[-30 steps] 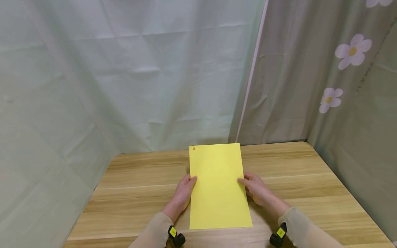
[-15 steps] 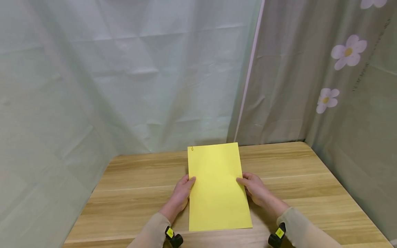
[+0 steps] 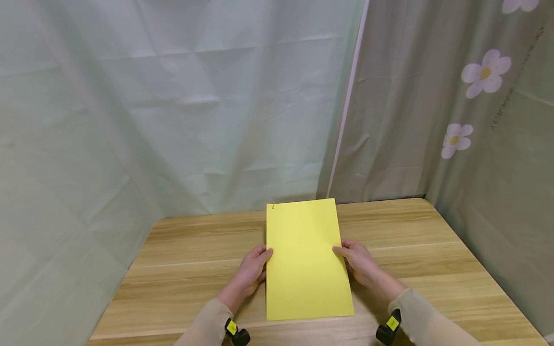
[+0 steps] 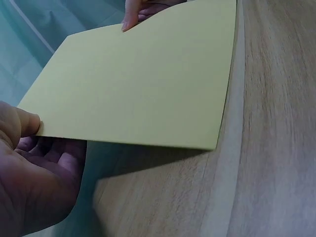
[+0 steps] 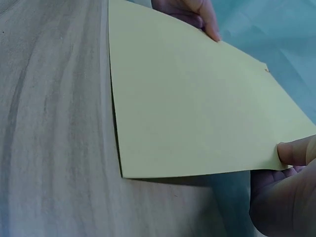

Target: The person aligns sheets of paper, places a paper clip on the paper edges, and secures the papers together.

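Note:
A plain yellow sheet of paper (image 3: 305, 269) is held up over the table, its far edge higher than its near edge. An orange paper clip (image 3: 272, 206) sits at its far left corner. My left hand (image 3: 251, 271) pinches the left edge, thumb on top and fingers underneath. On the opposite edge my right hand (image 3: 360, 262) pinches the paper the same way. In the left wrist view the paper (image 4: 138, 84) bows slightly and casts a shadow below its near corner. The right wrist view shows the paper's (image 5: 187, 108) near corner close over the wood. Fingers beneath the sheet are mostly hidden.
A light wood-grain table (image 3: 182, 274) spreads out under both hands. Pale curtains (image 3: 216, 105) hang behind and at the sides, the right one with printed flowers (image 3: 486, 73). Small black wrist cameras (image 3: 237, 332) are strapped over both sleeves.
The paper has shifted slightly right since half a second ago, after a small drift left before that. Both hands keep their hold; the left forearm has swung a little outward.

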A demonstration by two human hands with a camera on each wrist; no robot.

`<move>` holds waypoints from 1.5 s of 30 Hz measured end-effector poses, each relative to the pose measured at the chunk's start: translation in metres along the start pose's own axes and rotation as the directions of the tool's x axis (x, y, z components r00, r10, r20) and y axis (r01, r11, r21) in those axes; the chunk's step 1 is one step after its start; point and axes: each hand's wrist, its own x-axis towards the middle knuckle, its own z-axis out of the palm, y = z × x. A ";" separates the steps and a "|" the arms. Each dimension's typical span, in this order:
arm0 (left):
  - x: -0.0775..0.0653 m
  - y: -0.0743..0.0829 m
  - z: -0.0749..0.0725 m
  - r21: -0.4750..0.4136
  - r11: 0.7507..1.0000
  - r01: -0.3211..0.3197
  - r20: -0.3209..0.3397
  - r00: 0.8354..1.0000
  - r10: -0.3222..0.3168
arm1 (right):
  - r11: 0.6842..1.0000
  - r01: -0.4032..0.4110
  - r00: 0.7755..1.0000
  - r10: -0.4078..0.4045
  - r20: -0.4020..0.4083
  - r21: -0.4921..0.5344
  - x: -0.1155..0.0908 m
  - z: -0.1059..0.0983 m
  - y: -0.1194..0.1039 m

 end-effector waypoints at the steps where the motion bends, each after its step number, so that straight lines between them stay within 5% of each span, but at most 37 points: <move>1: -0.001 0.001 0.000 0.009 1.000 0.003 -0.002 1.000 -0.003 | 1.000 -0.001 1.000 0.001 -0.001 -0.002 0.001 -0.001 0.000; 12: -0.008 0.009 -0.002 0.129 0.991 0.045 -0.001 0.999 -0.045 | 0.995 0.003 0.998 -0.009 -0.062 -0.096 0.008 -0.004 -0.006; 19: -0.004 0.012 -0.007 0.187 0.980 0.065 -0.032 0.998 -0.060 | 0.940 0.046 0.992 -0.084 -0.097 -0.338 0.012 -0.003 -0.015; 25: 0.000 0.016 -0.009 0.239 0.967 0.084 -0.066 0.995 -0.070 | 0.930 0.036 0.992 -0.076 -0.096 -0.366 0.018 -0.003 -0.020; 45: 0.018 0.024 -0.010 0.516 0.850 0.106 -0.159 0.987 -0.027 | 0.889 0.068 0.988 -0.122 -0.090 -0.452 0.031 0.009 -0.019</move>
